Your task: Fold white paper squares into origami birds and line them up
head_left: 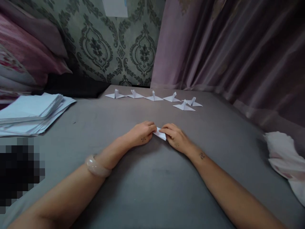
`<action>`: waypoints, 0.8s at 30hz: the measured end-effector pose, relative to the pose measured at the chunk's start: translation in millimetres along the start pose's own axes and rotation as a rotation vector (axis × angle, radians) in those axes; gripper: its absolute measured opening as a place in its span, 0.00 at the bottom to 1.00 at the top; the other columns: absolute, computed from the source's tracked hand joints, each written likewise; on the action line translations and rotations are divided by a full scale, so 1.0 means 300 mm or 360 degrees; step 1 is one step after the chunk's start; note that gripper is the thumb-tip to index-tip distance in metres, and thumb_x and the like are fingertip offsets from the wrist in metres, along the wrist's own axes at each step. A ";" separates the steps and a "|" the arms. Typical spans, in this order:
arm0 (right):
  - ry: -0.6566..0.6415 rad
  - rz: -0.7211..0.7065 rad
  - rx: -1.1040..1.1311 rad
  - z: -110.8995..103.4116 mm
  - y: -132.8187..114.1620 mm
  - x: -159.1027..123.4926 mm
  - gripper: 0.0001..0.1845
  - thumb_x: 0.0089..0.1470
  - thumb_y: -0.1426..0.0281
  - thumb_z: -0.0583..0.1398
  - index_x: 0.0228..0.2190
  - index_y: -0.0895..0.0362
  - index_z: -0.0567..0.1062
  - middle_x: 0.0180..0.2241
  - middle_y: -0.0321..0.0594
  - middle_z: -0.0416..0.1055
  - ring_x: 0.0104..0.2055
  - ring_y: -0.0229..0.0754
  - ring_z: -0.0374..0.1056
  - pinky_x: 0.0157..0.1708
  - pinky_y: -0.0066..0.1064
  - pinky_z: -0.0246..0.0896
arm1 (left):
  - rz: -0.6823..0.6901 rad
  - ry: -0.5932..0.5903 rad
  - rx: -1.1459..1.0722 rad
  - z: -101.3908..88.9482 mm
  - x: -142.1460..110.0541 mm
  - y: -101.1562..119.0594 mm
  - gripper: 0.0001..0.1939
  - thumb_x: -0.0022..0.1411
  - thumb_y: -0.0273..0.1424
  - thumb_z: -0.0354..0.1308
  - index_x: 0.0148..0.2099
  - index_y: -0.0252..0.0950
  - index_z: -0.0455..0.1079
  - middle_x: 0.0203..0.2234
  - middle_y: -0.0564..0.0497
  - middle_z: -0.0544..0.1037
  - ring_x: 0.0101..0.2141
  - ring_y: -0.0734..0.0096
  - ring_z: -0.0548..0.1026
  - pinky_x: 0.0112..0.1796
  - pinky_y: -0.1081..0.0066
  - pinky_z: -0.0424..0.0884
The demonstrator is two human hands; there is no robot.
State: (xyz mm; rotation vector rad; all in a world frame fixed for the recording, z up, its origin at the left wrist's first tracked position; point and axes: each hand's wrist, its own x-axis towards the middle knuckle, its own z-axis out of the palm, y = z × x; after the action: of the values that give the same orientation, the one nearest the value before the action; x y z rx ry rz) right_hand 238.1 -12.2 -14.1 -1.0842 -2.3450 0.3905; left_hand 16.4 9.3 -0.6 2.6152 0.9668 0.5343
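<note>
A small piece of folded white paper (160,135) is held between my two hands, near the middle of the grey surface. My left hand (144,133) pinches its left end, the fingers closed together. On the other side my right hand (175,137) grips the right end with thumb and fingers. Part of the paper is hidden behind the fingertips. Farther back stand several folded paper figures with flat pointed wings and an upright middle, among them one paper figure (153,96) at the centre of the row.
A stack of white paper sheets (30,109) lies at the left. Behind it is a dark cloth (78,86). A crumpled white cloth (282,156) lies at the right edge. Purple curtains (186,47) and a patterned wall (119,41) border the grey surface (147,190).
</note>
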 end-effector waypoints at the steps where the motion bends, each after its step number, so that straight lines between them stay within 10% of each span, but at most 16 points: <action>1: -0.0046 0.0018 -0.0021 -0.003 -0.005 -0.009 0.23 0.51 0.82 0.52 0.44 0.53 0.77 0.43 0.44 0.73 0.45 0.45 0.65 0.47 0.40 0.61 | -0.0007 -0.0074 -0.0020 -0.006 -0.003 0.000 0.16 0.55 0.20 0.48 0.43 0.34 0.71 0.39 0.44 0.72 0.39 0.65 0.71 0.39 0.69 0.66; 9: -0.0129 0.0274 0.0248 -0.035 -0.019 -0.017 0.20 0.48 0.76 0.58 0.44 0.54 0.76 0.45 0.44 0.68 0.48 0.45 0.65 0.50 0.39 0.60 | -0.0147 -0.0212 -0.0266 -0.038 -0.001 -0.014 0.19 0.55 0.43 0.63 0.44 0.36 0.73 0.37 0.47 0.71 0.34 0.67 0.69 0.35 0.70 0.64; 24: -0.0260 0.0297 0.0526 -0.066 0.000 0.002 0.19 0.46 0.79 0.57 0.40 0.54 0.76 0.46 0.43 0.69 0.45 0.43 0.67 0.47 0.37 0.62 | -0.0101 -0.0239 -0.0129 -0.047 0.007 -0.005 0.14 0.65 0.39 0.53 0.43 0.37 0.75 0.39 0.45 0.75 0.35 0.67 0.73 0.37 0.70 0.66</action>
State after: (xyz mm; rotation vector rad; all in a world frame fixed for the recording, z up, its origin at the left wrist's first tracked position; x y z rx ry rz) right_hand 249.1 -10.9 2.4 -1.1445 -2.2149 0.9319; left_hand 10.9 14.0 11.9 2.5030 0.9561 0.3482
